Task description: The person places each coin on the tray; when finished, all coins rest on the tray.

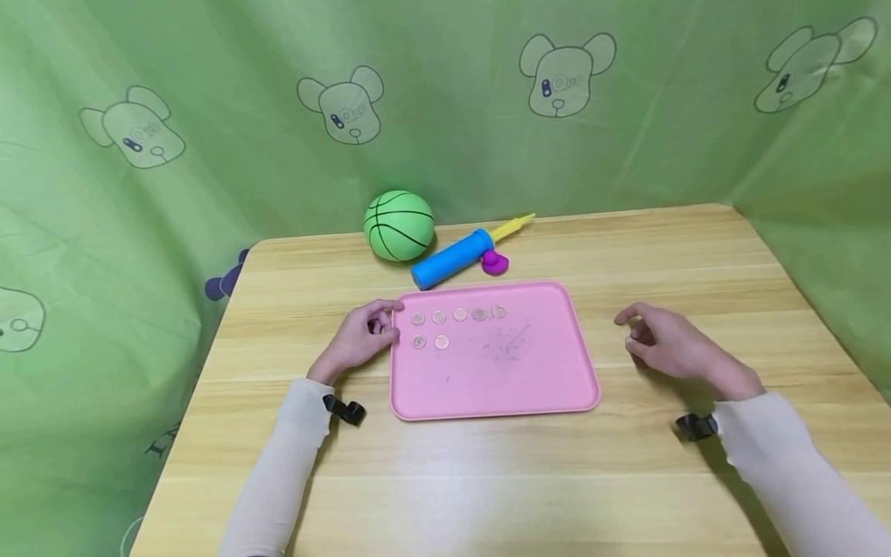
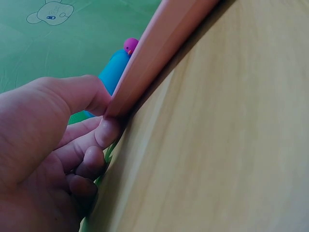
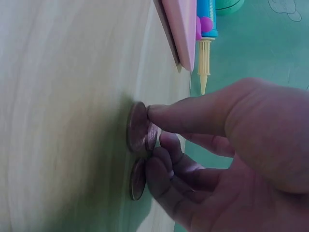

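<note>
Right hand (image 1: 664, 344): on the wooden surface (image 1: 487, 480), well right of the tray; thumb and fingers pinch loose coins (image 3: 140, 145) lying there.
Left hand (image 1: 358, 340): thumb and curled fingers grip the tray's left far corner.
Pink tray (image 1: 501, 387): mid-surface, flat.
Tray coins (image 1: 452, 325): five in far row, two below.
Far edge: green ball (image 1: 399, 225), blue pump (image 1: 452, 259).

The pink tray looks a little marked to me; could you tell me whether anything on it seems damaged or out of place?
The pink tray has dark scuffs or smudges near its middle. The seven coins on it lie in two neat rows, none askew. Nothing is spilled.
</note>
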`<state>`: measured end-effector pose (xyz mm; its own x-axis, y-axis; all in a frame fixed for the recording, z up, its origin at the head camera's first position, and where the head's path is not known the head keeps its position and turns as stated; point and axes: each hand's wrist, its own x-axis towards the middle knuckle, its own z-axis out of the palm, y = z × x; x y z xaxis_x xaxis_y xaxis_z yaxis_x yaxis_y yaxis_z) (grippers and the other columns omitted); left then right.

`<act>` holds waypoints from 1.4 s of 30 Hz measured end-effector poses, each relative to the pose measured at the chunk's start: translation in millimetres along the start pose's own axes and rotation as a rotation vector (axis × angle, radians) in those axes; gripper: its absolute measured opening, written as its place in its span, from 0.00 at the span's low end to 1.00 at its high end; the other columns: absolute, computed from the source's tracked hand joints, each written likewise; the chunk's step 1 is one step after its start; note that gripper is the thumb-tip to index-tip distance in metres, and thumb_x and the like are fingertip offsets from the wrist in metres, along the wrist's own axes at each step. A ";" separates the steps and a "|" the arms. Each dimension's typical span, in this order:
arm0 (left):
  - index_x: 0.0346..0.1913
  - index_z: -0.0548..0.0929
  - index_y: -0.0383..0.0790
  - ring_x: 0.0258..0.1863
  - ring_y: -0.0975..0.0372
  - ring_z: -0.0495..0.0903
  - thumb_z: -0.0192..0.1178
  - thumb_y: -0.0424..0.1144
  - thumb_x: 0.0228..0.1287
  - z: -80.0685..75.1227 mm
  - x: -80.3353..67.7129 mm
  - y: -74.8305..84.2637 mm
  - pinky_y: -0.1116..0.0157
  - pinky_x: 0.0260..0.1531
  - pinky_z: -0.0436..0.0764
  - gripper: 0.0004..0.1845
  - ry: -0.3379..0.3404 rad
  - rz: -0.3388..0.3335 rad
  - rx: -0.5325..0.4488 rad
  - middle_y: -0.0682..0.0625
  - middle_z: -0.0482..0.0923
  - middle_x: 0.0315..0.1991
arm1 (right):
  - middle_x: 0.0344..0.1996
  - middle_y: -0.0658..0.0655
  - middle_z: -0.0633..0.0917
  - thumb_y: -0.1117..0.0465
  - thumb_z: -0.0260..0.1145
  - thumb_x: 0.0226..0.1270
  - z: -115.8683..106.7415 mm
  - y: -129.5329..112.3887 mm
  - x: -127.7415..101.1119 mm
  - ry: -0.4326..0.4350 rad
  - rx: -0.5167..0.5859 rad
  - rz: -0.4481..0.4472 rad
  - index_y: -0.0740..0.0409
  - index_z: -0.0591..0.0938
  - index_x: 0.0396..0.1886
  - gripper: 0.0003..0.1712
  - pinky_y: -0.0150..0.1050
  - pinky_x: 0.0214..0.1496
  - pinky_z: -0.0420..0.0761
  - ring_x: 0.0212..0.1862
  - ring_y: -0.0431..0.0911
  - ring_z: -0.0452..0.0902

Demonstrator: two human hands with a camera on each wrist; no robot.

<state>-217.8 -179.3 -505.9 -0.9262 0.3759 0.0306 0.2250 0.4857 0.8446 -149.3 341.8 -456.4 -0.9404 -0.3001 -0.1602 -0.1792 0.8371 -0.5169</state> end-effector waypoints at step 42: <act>0.69 0.83 0.36 0.33 0.59 0.73 0.68 0.28 0.68 0.7 -2.0 4.0 0.70 0.35 0.72 0.26 -0.001 -0.024 -0.006 0.45 0.81 0.36 | 0.40 0.56 0.93 0.67 0.75 0.71 8.8 -33.1 14.8 0.224 0.099 -0.043 0.62 0.87 0.58 0.17 0.29 0.42 0.82 0.45 0.51 0.89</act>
<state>-214.8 -177.6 -503.0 -0.9311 0.3647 0.0095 0.2006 0.4901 0.8482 -154.7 305.6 -449.1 -0.9752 -0.2160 0.0488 -0.2014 0.7736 -0.6008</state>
